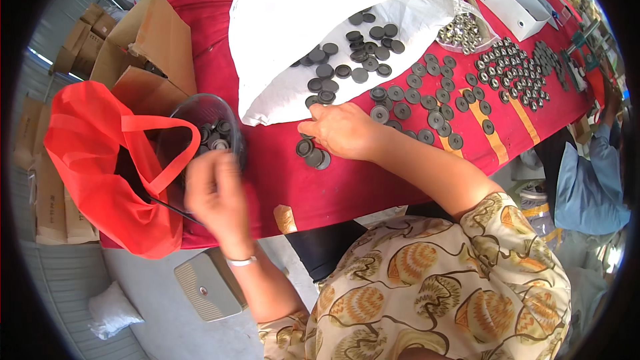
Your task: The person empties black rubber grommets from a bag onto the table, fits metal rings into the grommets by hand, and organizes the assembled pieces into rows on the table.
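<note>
Our right hand (343, 131) bends over small round black caps (305, 148) beside the white woven sack (313, 7) on the red cloth-covered tabletop (267, 190), our left hand (217, 195), well apart from it, blurs by the clear plastic bowl (207, 98), and we cannot tell what either grips; we'd best take few caps at once, so none roll away

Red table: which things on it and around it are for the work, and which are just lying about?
Probably for the work:
black discs, at the right hand's fingers
white sack, with more discs at its mouth
clear bowl, beside the left hand

Probably just lying about:
red bag
cardboard box
white bundle
</note>
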A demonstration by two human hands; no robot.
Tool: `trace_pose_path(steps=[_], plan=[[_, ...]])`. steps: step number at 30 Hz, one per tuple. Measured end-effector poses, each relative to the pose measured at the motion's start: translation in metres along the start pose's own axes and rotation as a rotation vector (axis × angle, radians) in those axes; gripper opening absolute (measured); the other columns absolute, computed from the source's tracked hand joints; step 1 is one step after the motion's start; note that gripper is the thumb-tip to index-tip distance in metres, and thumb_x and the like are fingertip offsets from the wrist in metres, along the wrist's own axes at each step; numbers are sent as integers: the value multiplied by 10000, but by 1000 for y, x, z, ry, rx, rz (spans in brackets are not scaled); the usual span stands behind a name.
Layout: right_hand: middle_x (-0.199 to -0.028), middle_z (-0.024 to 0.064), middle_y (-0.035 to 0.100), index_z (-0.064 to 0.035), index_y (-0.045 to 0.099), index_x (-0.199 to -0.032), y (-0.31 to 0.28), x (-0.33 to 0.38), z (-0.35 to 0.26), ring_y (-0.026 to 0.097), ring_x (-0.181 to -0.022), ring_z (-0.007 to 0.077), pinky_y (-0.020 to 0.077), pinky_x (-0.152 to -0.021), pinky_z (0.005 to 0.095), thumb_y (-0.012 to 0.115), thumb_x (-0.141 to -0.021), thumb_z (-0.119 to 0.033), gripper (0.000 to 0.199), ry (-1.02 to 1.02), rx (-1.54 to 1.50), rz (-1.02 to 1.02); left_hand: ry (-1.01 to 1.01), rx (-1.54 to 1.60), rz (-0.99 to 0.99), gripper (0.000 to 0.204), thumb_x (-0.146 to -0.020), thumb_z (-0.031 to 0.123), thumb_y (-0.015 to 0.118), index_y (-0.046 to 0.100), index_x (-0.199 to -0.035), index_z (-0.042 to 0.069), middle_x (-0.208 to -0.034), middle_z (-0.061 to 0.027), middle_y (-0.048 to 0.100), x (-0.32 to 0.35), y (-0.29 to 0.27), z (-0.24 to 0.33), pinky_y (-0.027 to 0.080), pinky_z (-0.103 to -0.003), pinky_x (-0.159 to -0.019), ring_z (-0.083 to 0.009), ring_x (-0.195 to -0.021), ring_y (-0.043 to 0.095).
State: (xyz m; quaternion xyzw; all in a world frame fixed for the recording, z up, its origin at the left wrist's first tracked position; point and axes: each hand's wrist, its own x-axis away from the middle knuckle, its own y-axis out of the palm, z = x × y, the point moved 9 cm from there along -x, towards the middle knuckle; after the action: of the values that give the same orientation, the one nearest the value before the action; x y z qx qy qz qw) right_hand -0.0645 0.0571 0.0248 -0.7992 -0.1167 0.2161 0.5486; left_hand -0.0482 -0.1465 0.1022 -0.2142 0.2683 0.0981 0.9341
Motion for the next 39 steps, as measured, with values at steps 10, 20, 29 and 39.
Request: trace_pose_path(steps=[10,20,29,39], plan=[[-862,121,544,-95,575,-913,-21,44,12,602,-668,314,475,-588,439,611,-790,-151,141,162,-51,38,7,-267,-549,360,-723,133,742,630,-1048,29,-873,-129,574,39,112,-19,472,-344,-691,-275,-768,584],[-886,110,547,-106,591,-974,-18,31,-28,603,-749,299,485,-632,416,619,-804,-182,189,-23,-145,181,-639,309,-341,210,-785,44,669,601,-981,11,-810,-21,559,52,92,-74,475,-241,-550,-121,-663,559],[-783,135,612,-64,606,-881,6,6,-3,602,-759,353,478,-649,441,561,-865,-168,114,97,-296,10,-820,829,-287,235,-868,19,498,608,-1066,-46,-872,-87,607,65,85,-81,537,-249,-569,-140,-693,614],[-849,150,625,-46,621,-992,-1,15,8,610,-772,343,489,-668,392,565,-852,-91,157,92,-407,186,-741,703,-358,201,-863,8,494,643,-995,-20,-829,-85,639,65,96,-69,509,-231,-592,-115,-673,604]])
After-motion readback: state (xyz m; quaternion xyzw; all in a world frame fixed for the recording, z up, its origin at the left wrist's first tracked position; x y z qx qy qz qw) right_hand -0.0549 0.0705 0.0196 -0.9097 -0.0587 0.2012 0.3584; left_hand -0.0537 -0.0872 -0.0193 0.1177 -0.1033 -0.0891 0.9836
